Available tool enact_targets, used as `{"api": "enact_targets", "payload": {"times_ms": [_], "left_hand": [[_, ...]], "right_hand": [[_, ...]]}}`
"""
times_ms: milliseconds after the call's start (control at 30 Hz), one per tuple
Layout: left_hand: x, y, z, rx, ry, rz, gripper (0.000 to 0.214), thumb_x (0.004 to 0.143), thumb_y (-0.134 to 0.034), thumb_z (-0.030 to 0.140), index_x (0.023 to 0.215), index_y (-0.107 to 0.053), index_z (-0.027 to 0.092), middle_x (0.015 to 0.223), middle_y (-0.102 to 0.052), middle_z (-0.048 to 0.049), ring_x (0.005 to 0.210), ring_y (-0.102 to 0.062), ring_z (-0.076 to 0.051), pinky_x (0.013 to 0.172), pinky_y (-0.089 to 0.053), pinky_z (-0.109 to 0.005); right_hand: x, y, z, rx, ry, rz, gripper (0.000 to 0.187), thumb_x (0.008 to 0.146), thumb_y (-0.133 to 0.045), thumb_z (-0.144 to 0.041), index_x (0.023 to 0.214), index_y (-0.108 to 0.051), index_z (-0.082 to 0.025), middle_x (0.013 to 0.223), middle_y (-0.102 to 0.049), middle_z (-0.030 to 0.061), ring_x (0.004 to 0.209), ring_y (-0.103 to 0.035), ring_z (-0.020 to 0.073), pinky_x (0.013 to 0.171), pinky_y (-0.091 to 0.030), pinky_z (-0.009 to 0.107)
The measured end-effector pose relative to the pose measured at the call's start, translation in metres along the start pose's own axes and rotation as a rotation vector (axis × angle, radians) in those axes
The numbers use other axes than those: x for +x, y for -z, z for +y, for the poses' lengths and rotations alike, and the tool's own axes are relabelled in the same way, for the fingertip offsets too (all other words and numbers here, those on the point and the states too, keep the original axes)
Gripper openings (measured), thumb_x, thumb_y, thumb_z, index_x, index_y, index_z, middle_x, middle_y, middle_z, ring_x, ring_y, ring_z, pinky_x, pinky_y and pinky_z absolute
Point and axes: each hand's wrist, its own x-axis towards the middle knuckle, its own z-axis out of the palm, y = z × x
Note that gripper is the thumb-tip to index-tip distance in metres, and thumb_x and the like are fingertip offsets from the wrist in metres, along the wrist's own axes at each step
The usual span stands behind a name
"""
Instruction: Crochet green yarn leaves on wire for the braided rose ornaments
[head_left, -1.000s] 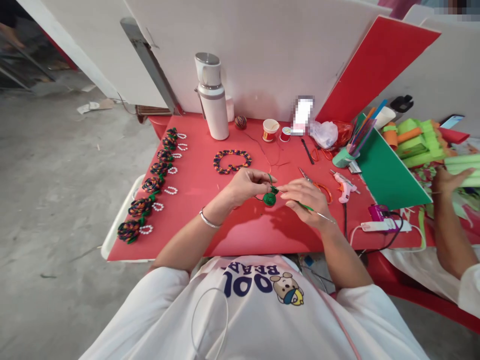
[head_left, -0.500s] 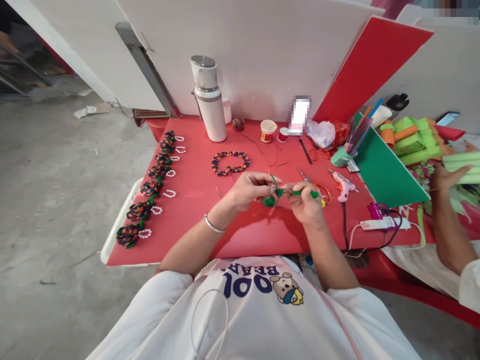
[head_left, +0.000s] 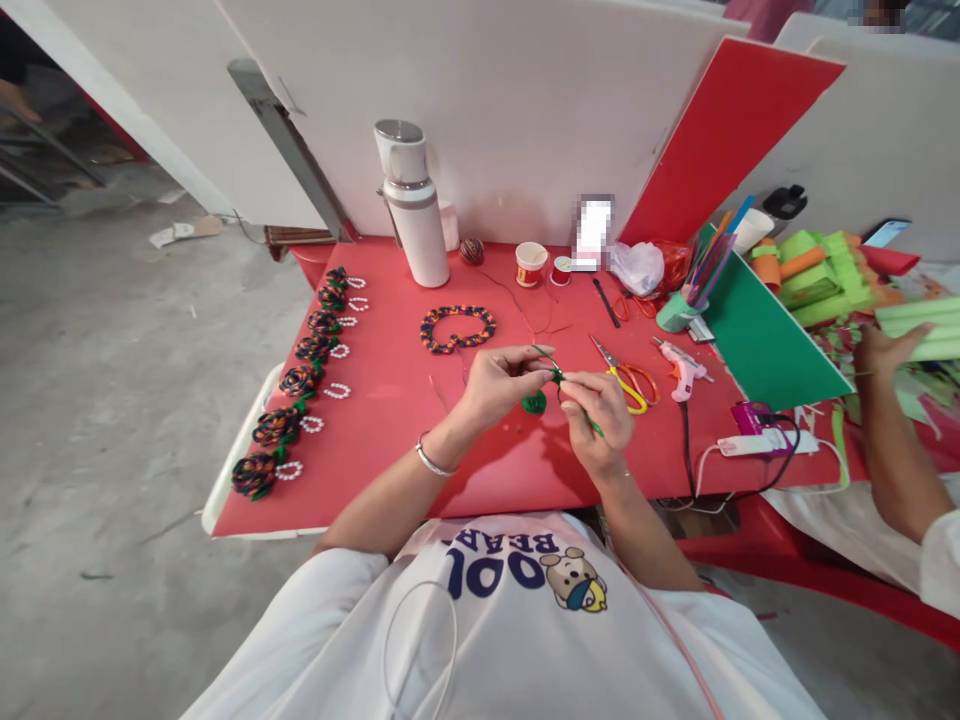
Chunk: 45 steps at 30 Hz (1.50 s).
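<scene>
Above the red table (head_left: pixel 390 440) my left hand (head_left: pixel 499 382) pinches a green cord at its fingertips. From that cord a small green knotted ball (head_left: pixel 534 402) hangs just under my fingers. My right hand (head_left: pixel 598 412) is closed on a thin green-handled tool (head_left: pixel 592 424) whose tip meets the cord between the two hands. Both hands hover close together a little above the table's middle.
A row of several multicoloured woven flowers (head_left: pixel 300 380) with white bead loops lines the left edge. A woven ring (head_left: pixel 457 327), a white flask (head_left: pixel 412 205), yellow scissors (head_left: pixel 626 375), a glue gun (head_left: pixel 681 365) and a power strip (head_left: pixel 765 440) lie around. Another person's hand (head_left: pixel 881 350) holds green paper at right.
My right hand has drawn in toward my left and turned, so the green tool now points down and back. The left hand has stayed on the cord.
</scene>
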Motion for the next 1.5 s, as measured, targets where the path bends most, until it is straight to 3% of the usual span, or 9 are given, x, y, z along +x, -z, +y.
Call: {"api": "enact_targets", "payload": {"times_ms": [100,200,333,500,900,1133,1200,1367,1500], "left_hand": [[-0.003,-0.009,-0.003,-0.067,0.046,0.02,0.04,0.058,-0.091,0.027,0.094,-0.08,0.013,0.065,-0.069,0.0,0.053,-0.057,-0.008,0.052,-0.044,-0.02],[-0.005,-0.009,0.0,-0.091,0.141,-0.032,0.038,0.057,-0.09,0.027,0.091,-0.081,0.013,0.065,-0.068,-0.0008,0.049,-0.052,-0.006,0.045,-0.035,-0.019],[-0.004,0.003,0.009,-0.05,0.182,-0.053,0.038,0.053,-0.09,0.025,0.088,-0.082,0.013,0.064,-0.069,-0.002,0.049,-0.052,-0.007,0.044,-0.031,-0.019],[0.0,0.011,0.013,0.007,0.161,-0.049,0.036,0.054,-0.089,0.025,0.087,-0.082,0.012,0.062,-0.068,-0.0018,0.049,-0.049,-0.007,0.045,-0.032,-0.02],[0.003,0.018,0.014,0.075,0.169,-0.118,0.03,0.055,-0.08,0.019,0.084,-0.082,0.013,0.064,-0.069,-0.002,0.049,-0.049,-0.006,0.046,-0.035,-0.02],[0.0,0.01,0.01,0.076,0.119,-0.133,0.033,0.059,-0.08,0.021,0.091,-0.082,0.013,0.063,-0.066,-0.001,0.05,-0.05,-0.007,0.046,-0.036,-0.02],[-0.002,0.003,0.006,0.083,0.053,-0.088,0.04,0.061,-0.079,0.021,0.099,-0.082,0.013,0.064,-0.065,0.0008,0.052,-0.05,-0.007,0.048,-0.038,-0.02],[-0.007,-0.012,-0.007,0.05,-0.054,0.077,0.054,0.061,-0.079,0.019,0.114,-0.078,0.012,0.07,-0.065,0.0023,0.061,-0.055,-0.008,0.057,-0.043,-0.02],[-0.01,-0.012,-0.007,-0.065,0.057,0.023,0.054,0.059,-0.082,0.023,0.112,-0.077,0.013,0.071,-0.066,0.0015,0.056,-0.054,-0.007,0.053,-0.042,-0.02]], "right_hand": [[-0.005,-0.01,0.001,-0.144,0.097,0.081,0.021,0.1,-0.061,-0.035,0.118,-0.072,-0.033,0.11,-0.072,0.0066,0.1,-0.07,0.0207,0.089,-0.058,0.04],[-0.006,-0.013,0.008,-0.065,0.083,0.128,0.021,0.099,-0.061,-0.04,0.116,-0.074,-0.038,0.109,-0.07,0.0053,0.097,-0.068,0.0212,0.084,-0.059,0.041],[0.001,-0.001,0.018,0.14,0.059,0.0,0.023,0.095,-0.066,-0.045,0.116,-0.074,-0.044,0.112,-0.071,0.0037,0.095,-0.067,0.0226,0.08,-0.059,0.044],[0.014,0.019,0.022,0.221,0.044,-0.138,0.027,0.094,-0.068,-0.044,0.12,-0.073,-0.045,0.11,-0.076,0.0017,0.097,-0.067,0.0236,0.087,-0.056,0.047],[0.034,0.042,0.021,0.364,-0.042,-0.32,0.02,0.094,-0.068,-0.043,0.111,-0.079,-0.038,0.103,-0.081,0.0023,0.092,-0.069,0.0251,0.086,-0.056,0.049],[0.02,0.02,0.022,0.609,-0.269,-0.156,0.022,0.095,-0.064,-0.05,0.096,-0.079,-0.034,0.087,-0.078,0.0029,0.085,-0.071,0.0239,0.079,-0.059,0.045],[0.012,0.009,0.016,0.547,-0.324,-0.08,0.025,0.098,-0.059,-0.051,0.1,-0.078,-0.034,0.093,-0.077,0.0035,0.09,-0.072,0.0233,0.079,-0.06,0.043],[-0.002,-0.009,0.0,0.003,-0.034,0.03,0.019,0.095,-0.068,-0.039,0.111,-0.077,-0.038,0.104,-0.076,0.0043,0.097,-0.069,0.0232,0.09,-0.057,0.044],[-0.003,-0.015,0.002,-0.073,0.071,0.115,0.024,0.096,-0.067,-0.037,0.119,-0.073,-0.043,0.107,-0.076,0.0034,0.098,-0.067,0.0228,0.091,-0.054,0.043]]}}
